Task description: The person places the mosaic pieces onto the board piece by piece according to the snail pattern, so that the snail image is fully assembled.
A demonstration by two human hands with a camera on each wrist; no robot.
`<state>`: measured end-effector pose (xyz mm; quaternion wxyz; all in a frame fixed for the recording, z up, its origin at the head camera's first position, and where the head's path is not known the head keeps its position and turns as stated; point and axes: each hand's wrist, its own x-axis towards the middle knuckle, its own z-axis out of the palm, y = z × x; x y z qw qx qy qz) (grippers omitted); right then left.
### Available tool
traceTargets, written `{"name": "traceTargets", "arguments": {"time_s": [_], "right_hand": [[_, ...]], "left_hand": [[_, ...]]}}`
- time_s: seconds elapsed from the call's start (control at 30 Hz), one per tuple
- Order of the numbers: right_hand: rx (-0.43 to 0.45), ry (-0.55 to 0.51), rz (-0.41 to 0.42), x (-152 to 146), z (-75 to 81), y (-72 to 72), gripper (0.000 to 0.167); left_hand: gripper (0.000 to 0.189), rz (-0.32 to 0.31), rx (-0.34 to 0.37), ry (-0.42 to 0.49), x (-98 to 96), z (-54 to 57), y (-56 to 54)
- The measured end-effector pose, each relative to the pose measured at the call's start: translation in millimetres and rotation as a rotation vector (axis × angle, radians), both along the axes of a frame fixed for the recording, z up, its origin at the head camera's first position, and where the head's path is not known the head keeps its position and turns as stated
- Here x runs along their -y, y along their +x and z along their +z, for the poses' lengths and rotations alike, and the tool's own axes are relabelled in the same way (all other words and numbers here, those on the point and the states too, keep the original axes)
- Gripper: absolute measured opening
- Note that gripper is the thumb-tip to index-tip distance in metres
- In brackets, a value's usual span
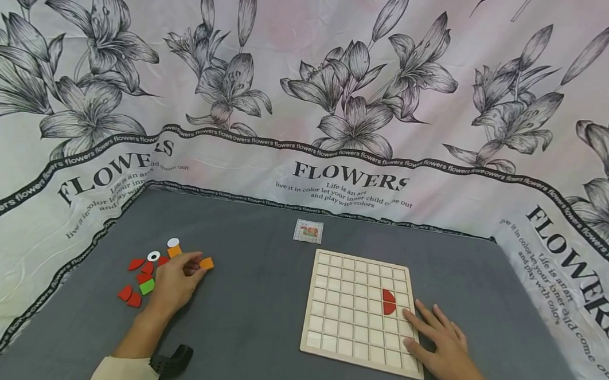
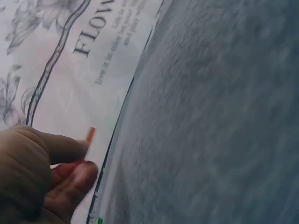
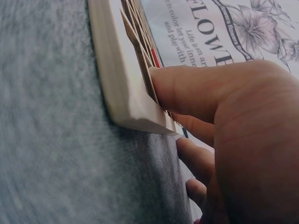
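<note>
Between thumb and fingertips, my left hand (image 1: 177, 281) pinches an orange square tile (image 1: 206, 263), seen edge-on as a thin orange tile (image 2: 90, 135) in the left wrist view. Around that hand lie loose pieces: several red quarter-round tiles (image 1: 136, 264), a green tile (image 1: 146, 287), another orange tile (image 1: 175, 251), a white disc (image 1: 173, 243) and a white disc with a black dot (image 1: 153, 256). My right hand (image 1: 443, 343) rests on the right edge of a wooden grid board (image 1: 344, 357), fingers spread. Two red tiles (image 1: 389, 302) sit in neighbouring cells of the board.
A small picture card (image 1: 308, 231) with a coloured figure on a grid lies behind the board. The grey tabletop (image 1: 246, 313) runs between the loose pieces and the board. A flower-printed cloth (image 1: 264, 170) hangs around the back and sides.
</note>
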<state>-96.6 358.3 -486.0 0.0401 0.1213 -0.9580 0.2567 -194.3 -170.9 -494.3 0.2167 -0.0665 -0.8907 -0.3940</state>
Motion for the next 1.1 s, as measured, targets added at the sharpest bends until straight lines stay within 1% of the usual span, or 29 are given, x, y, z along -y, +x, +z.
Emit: {"name": "traceTargets", "arguments": {"time_s": [0.1, 0.23, 0.4, 0.53, 0.67, 0.77, 0.93, 1.0, 1.1], "right_hand": [[0.006, 0.010, -0.006, 0, 0.1, 0.1, 0.052], [0.017, 0.010, -0.008, 1, -0.6, 0.2, 0.053], [0.021, 0.005, -0.012, 1, -0.7, -0.1, 0.053], [0.019, 0.008, -0.015, 1, -1.0, -0.9, 0.053], [0.014, 0.013, -0.019, 0, -1.8, -1.4, 0.053], [0.014, 0.015, -0.019, -1, -2.4, -1.7, 0.053], [0.015, 0.007, -0.014, -2, -3.4, -2.0, 0.053], [0.015, 0.006, -0.011, -2, -3.6, -1.9, 0.053], [0.016, 0.006, -0.011, -2, -3.8, -1.7, 0.053]], "left_hand": [[0.034, -0.037, -0.052, 0.043, -7.6, 5.2, 1.5], [0.035, -0.093, -0.117, 0.092, -20.0, 16.4, 6.3], [0.037, -0.199, -0.168, 0.169, -42.4, 32.1, 9.0], [0.039, -0.286, -0.209, 0.218, -61.3, 41.0, 8.0], [0.040, -0.344, -0.226, 0.249, -79.7, 44.3, 6.4], [0.038, -0.377, -0.211, 0.264, -93.9, 45.9, 6.2], [0.034, -0.440, -0.218, 0.290, -122.7, 73.0, 19.6], [0.033, -0.456, -0.226, 0.303, -133.8, 79.4, 22.2], [0.034, -0.477, -0.211, 0.323, -146.7, 69.3, 14.6]]}}
